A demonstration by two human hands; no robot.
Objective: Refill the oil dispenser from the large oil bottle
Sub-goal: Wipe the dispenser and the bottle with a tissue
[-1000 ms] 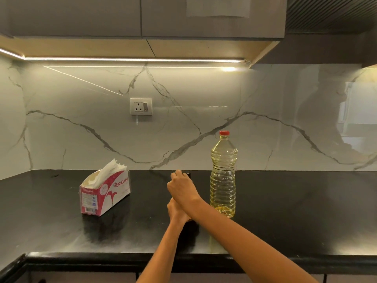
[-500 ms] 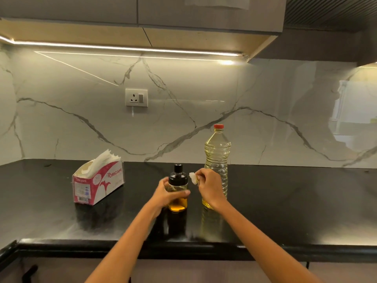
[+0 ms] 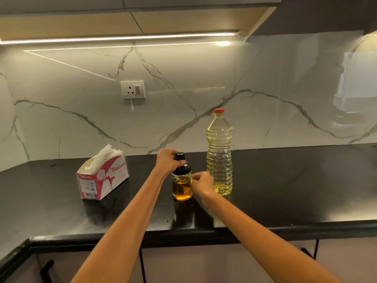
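Left hand (image 3: 167, 161) has moved up, now gripping the small glass oil dispenser's (image 3: 182, 180) black cap.
Right hand (image 3: 202, 183) pinches its body at 3 o'clock; jerky twisting could topple the tall clear plastic red-capped oil bottle (image 3: 219, 154).

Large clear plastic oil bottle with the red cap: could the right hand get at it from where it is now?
Probably yes. The large clear plastic oil bottle stands upright just beside the right hand, with nothing between them. That hand is at the small glass oil dispenser, so it would have to let go first.
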